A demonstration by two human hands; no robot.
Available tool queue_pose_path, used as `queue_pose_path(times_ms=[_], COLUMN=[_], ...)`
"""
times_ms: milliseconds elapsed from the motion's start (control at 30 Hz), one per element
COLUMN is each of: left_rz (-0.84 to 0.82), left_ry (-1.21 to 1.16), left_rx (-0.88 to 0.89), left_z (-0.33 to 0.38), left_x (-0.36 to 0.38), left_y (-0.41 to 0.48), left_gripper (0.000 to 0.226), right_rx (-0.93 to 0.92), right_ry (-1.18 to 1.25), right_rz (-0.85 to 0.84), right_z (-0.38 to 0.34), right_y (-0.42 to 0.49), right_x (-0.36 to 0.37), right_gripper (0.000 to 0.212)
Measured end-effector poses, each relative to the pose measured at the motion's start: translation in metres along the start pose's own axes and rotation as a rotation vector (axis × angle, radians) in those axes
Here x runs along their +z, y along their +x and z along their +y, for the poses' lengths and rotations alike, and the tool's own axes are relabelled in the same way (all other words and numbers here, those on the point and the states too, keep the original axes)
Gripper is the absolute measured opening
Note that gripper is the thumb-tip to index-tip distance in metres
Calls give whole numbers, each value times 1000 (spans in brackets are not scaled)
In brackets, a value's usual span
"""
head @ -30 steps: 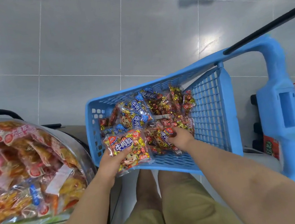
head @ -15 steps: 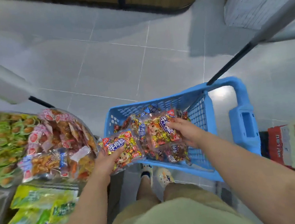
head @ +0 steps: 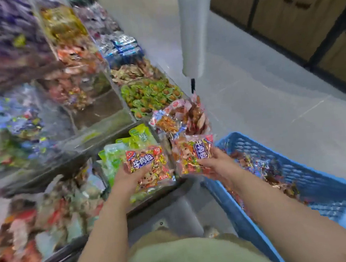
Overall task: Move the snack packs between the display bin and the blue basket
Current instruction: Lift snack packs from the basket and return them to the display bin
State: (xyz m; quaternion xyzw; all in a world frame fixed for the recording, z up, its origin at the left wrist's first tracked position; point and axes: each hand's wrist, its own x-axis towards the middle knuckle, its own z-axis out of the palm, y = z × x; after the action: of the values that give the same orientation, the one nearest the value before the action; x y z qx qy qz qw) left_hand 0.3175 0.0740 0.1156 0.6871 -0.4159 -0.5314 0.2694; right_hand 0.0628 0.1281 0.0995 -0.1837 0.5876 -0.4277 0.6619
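My left hand (head: 128, 180) grips a red and yellow snack pack (head: 148, 166) with a cartoon face, held over the near end of the display bins (head: 111, 125). My right hand (head: 215, 164) holds a second, similar snack pack (head: 192, 156) just left of the blue basket (head: 297, 172). Several more packs (head: 257, 164) of the same kind lie inside the basket at the lower right.
Clear bins full of wrapped snacks fill the left side: green packs (head: 150, 92), orange packs (head: 177, 117), light green bags (head: 126, 147). A roll of plastic bags (head: 194, 27) stands on a post ahead. Grey tiled floor (head: 261, 99) lies to the right, with wooden cabinets (head: 304, 8) beyond.
Both hands lifted their packs out of the basket and carried them left toward the bins. The view swung up and left, so the bins now fill the left side.
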Motion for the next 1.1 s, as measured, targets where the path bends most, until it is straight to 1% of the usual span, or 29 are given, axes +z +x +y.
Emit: queue_pose_path(times_ms=[33,67,167,267,433,467,533,667,767,833,900,1100], left_rz=[44,76,179,221,272,274,256,234,209,191,178,124], left_ry=[-32,-70,-170,-207,-209,-198,-185,-215,-239,-246,-249,-232], left_rx=[19,20,-5,3,20,37,79,128,176,175,175,107], left_z=[1,2,5,8,17,20,30,52,62,70,76,97], left_x=[-18,-37,-94,-152,-241,-257,-283,-311,-320,-322,-321,-322], left_y=[-2,-3,-2,3,29,35,50,73,94,105,116,150], left_gripper=[71,69,76,98,132,135,134,134,130,135,140,136], right_rx=[-10,-24,-67,-115,-200,-219,-260,-361,-468,-501,-493,-377], right_ry=[-17,-46,-173,-264,-234,-238,-238,-296,-476,-523,-535,-624], right_rz=[-40,-80,-149,-145,-115,-108,-78,33,124,167,177,192], right_z=[-4,-9,-24,-37,-55,-60,-71,-97,-117,-128,-136,-149], right_y=[6,12,31,46,70,75,84,101,114,128,144,193], right_x=[17,35,92,154,245,260,287,325,342,350,355,363], right_gripper=[40,39,44,47,42,42,40,41,49,53,56,68])
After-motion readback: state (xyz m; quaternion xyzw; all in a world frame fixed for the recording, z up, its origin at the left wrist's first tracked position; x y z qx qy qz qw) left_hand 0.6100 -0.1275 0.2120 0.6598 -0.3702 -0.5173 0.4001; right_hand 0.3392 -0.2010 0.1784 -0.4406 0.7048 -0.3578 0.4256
